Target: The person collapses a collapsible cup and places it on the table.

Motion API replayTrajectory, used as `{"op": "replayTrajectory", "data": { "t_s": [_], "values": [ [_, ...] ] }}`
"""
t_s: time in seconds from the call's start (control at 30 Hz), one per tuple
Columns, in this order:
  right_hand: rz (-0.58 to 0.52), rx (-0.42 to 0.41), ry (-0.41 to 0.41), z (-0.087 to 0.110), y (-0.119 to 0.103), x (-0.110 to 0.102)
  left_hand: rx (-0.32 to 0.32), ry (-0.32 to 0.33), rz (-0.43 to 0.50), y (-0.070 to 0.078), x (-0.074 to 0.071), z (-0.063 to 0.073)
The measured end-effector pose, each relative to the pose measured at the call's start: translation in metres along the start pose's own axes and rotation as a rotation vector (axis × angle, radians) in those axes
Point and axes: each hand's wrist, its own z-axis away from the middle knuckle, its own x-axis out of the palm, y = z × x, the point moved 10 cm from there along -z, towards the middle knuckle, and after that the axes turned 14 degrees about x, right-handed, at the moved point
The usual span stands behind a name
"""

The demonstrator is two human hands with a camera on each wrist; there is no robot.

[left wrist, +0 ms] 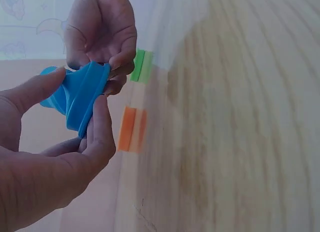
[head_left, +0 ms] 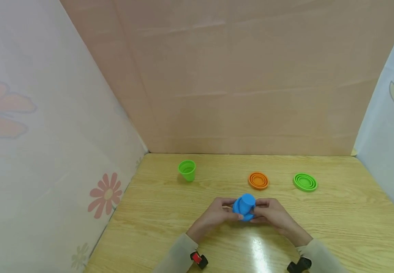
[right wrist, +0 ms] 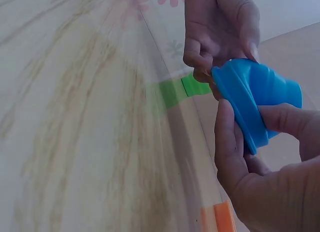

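Observation:
A blue collapsible cup (head_left: 247,203) is held above the table near its middle, partly folded, its narrow base sticking out from the wider rim. My left hand (head_left: 220,209) grips the rim from the left, with the thumb on the cup's side and fingers behind the rim. From the other side my right hand (head_left: 271,213) pinches the rim, its thumb pressing the wall beside the base. In the left wrist view the cup (left wrist: 80,94) is tilted, and the right wrist view shows the cup's (right wrist: 272,86) stepped wall bulging unevenly.
An extended green cup (head_left: 187,170) stands at the back left of the wooden table (head_left: 149,227). A flattened orange cup (head_left: 258,181) and a flattened green cup (head_left: 305,182) lie beyond my hands, towards the right. Wall sheets border the table's back and sides.

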Motion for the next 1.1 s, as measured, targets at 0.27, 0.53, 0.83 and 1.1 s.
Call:
{"op": "replayTrajectory", "data": {
  "t_s": [0.27, 0.53, 0.83, 1.1],
  "values": [
    [0.004, -0.007, -0.004, 0.003, -0.004, 0.003, 0.015, 0.062, -0.005, -0.006, -0.006, -0.001],
    [-0.026, -0.012, -0.072, 0.001, -0.001, 0.004, 0.052, 0.107, -0.037, -0.008, -0.009, -0.003],
    [-0.060, 0.008, -0.184, 0.003, -0.002, 0.007, 0.019, 0.108, 0.038, -0.014, -0.013, -0.003],
    [-0.063, -0.015, -0.255, 0.003, -0.002, 0.007, -0.048, -0.057, 0.350, -0.013, -0.002, 0.002]
  ]
}}
